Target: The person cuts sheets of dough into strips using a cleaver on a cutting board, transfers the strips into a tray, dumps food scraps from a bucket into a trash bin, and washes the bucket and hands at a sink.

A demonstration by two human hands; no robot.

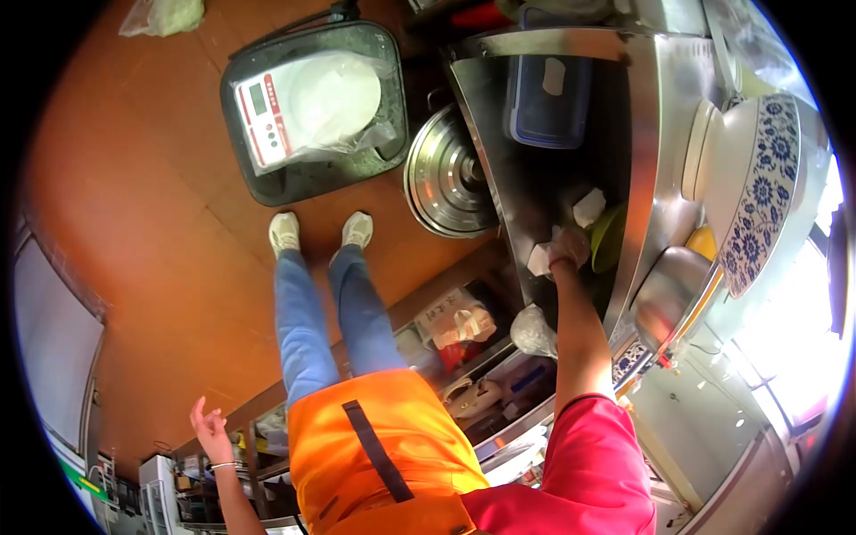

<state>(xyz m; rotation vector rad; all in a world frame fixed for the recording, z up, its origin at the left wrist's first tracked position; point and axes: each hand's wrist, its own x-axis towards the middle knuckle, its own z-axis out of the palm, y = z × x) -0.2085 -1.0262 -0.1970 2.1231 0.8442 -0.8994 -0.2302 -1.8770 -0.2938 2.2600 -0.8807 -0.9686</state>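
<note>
At the lower left, my left hand (pixel 211 434) hangs in the air with its fingers apart and nothing in it. A bracelet circles that wrist. My right hand (pixel 569 247) reaches into a dark steel compartment (pixel 557 183), slightly blurred, its fingers closed against a crumpled white cloth (pixel 539 259). Just beyond it lies another white piece (pixel 588 207), and a green bowl-like item (pixel 610 238) is beside the hand. Deeper in the compartment sits a clear box with a blue rim (pixel 548 102).
A white scale (pixel 263 120) with a plastic-covered plate stands on a black bin (pixel 259 183) on the floor. Next to it is a round metal lid (pixel 450 169). Blue-patterned bowls (pixel 762 192) are at the right. Packed shelves (pixel 490 352) run below the compartment.
</note>
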